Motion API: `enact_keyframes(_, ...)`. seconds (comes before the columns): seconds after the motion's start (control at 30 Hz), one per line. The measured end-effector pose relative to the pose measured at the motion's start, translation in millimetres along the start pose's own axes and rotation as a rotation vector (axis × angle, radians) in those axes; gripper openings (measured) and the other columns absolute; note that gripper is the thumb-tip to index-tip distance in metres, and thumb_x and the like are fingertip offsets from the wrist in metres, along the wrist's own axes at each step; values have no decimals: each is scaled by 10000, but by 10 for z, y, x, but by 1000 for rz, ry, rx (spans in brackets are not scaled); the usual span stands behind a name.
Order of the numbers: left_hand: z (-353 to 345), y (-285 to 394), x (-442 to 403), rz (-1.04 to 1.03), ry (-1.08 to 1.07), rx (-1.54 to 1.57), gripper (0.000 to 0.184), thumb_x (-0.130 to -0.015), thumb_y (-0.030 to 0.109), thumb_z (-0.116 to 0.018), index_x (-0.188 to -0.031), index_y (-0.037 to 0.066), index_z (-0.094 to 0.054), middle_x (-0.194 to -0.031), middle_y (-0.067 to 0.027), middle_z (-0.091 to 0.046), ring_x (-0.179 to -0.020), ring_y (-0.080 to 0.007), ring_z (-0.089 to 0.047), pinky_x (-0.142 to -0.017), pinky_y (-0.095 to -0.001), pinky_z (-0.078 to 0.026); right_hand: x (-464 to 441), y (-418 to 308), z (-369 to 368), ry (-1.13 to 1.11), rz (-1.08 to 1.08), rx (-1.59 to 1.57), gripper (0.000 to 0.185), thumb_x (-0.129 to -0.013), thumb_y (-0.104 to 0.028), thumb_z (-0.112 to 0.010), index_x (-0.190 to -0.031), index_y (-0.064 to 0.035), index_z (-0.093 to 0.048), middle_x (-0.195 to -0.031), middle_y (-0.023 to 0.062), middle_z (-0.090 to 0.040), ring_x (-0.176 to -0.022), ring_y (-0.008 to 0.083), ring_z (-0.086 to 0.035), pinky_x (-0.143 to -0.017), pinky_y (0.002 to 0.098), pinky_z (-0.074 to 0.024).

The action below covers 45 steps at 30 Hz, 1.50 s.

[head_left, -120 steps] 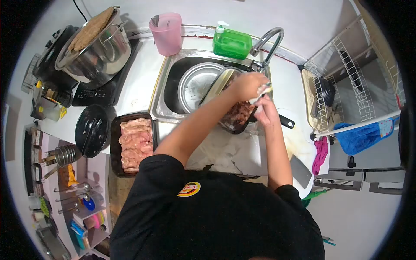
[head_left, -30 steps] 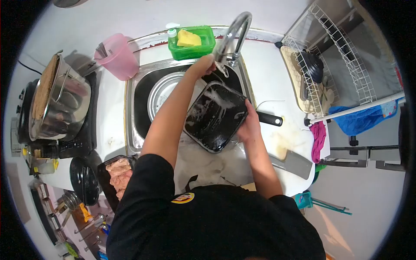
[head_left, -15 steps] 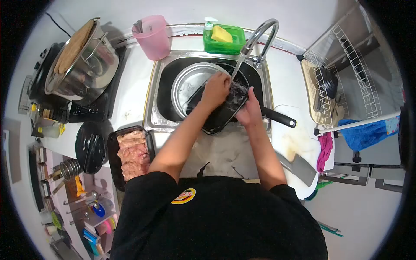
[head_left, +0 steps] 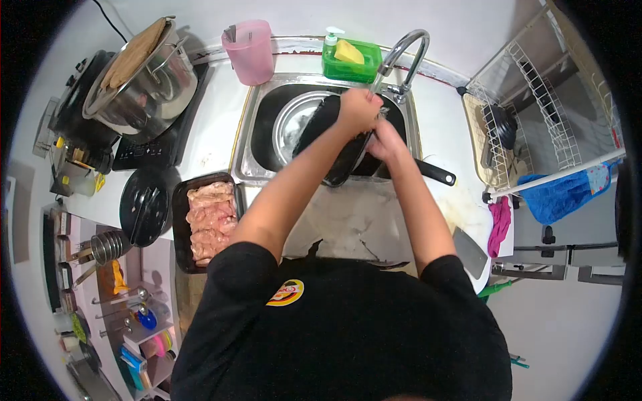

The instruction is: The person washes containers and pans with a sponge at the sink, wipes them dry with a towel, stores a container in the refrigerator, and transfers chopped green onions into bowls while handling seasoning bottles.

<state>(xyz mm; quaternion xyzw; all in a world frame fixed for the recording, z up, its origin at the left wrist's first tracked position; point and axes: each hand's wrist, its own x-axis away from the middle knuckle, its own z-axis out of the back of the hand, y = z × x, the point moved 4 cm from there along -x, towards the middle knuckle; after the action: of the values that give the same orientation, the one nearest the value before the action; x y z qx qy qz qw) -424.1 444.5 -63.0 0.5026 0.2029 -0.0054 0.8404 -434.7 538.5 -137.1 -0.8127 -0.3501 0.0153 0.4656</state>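
Observation:
Over the sink (head_left: 247,150) a black tray (head_left: 344,160) is tilted on its side between my hands. My left hand (head_left: 360,109) is closed on the tray's upper edge near the tap (head_left: 408,57). My right hand (head_left: 388,140) grips the tray's right side, its fingers partly hidden. Beneath the tray a round metal pan (head_left: 291,127) sits in the sink. A black handle (head_left: 436,172) sticks out over the sink's right edge.
Raw meat (head_left: 210,220) fills a black tray at the left. Behind the sink are a pink pitcher (head_left: 251,57) and a green container (head_left: 351,67) with a yellow sponge (head_left: 349,51). A cleaver (head_left: 470,252) lies at the right, below a wire rack (head_left: 542,100). A large pot (head_left: 147,93) stands at the far left.
The tray has been tipped more steeply over the sink. Both hands have come closer together by the tap, my left hand moving right along the tray. The view has shifted slightly.

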Motion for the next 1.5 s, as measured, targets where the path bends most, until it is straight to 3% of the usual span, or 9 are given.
enact_keyframes(0.07, -65, -75, -355, 206, -365, -18, 122, -694, 163, -639, -743, 68, -697, -655, -140, -644, -582, -242, -634, -573, -342, -499, -143, -143, -51, -143, 85, 102, 452, -671, 80, -488, -1088, -93, -516, -993, 27, -565, -908, 170, -524, -817, 318, -403)
enact_keyframes(0.33, 977, 502, -522, -374, -247, -310, 283, -652, 220, -732, -891, 71, -707, -770, -80, -676, -696, -178, -627, -653, -281, -485, -16, -827, -667, -57, 377, 811, 128, -785, -94, -661, -889, -38, -610, -742, -27, -592, -664, 57, -530, -623, 195, -423)
enact_keyframes(0.43, 1076, 294, -457, -84, -557, -237, 353, -672, 256, -743, -966, 68, -688, -827, -75, -671, -770, -124, -599, -700, -251, -455, 38, -942, -732, -69, 421, 773, 214, -743, -185, -717, -831, -7, -637, -749, -3, -588, -708, 83, -509, -675, 236, -400)
enact_keyframes(0.67, 1653, 5, -531, 88, -155, 210, 271, -689, 209, -720, -883, 22, -697, -745, -86, -669, -676, -134, -617, -648, -264, -479, -95, -666, -225, 134, 349, 769, 443, -841, -408, -585, -990, 9, -608, -881, 45, -592, -811, 106, -507, -700, 269, -411)
enact_keyframes(0.8, 1343, 710, -4, -143, -25, -210, 226, -730, 189, -674, -884, 25, -687, -728, -102, -662, -691, -137, -625, -652, -273, -489, -3, -418, -283, 193, 84, 122, 551, -888, -464, -421, -1156, 9, -512, -1121, 140, -566, -1092, 225, -503, -876, 415, -428)
enact_keyframes(1.07, -29, 208, 687, -306, -274, 121, 390, -829, 207, -527, -1135, -35, -541, -1157, -229, -535, -1037, -323, -544, -886, -371, -411, -267, -153, 552, -30, -96, 56, 319, -832, -249, -480, -1010, 0, -568, -1007, 130, -606, -907, 210, -589, -770, 298, -477)
enact_keyframes(1.17, -102, 9, 530, -234, -280, -505, 476, -883, 236, -428, -1271, -38, -402, -1332, -228, -382, -1222, -343, -387, -970, -442, -342, -40, -75, 288, 154, 31, -10, 312, -882, -244, -470, -1056, -2, -561, -1005, 99, -609, -902, 190, -584, -782, 300, -457)
enact_keyframes(1.33, -267, -373, 317, -138, 115, -655, 508, -895, 282, -351, -1267, -63, -388, -1347, -258, -349, -1252, -390, -340, -1009, -530, -260, 116, 39, 47, 277, 377, 106, 361, -934, -238, -440, -1195, 6, -497, -1181, 92, -550, -1044, 182, -523, -922, 311, -377)
enact_keyframes(1.5, -384, -335, 280, -237, -131, -473, 486, -862, 218, -409, -1244, -82, -395, -1303, -278, -391, -1235, -416, -351, -1029, -498, -258, -83, 86, 363, 186, 297, 8, 340, -947, -200, -406, -1192, 25, -474, -1128, 100, -545, -1039, 191, -528, -873, 316, -427)
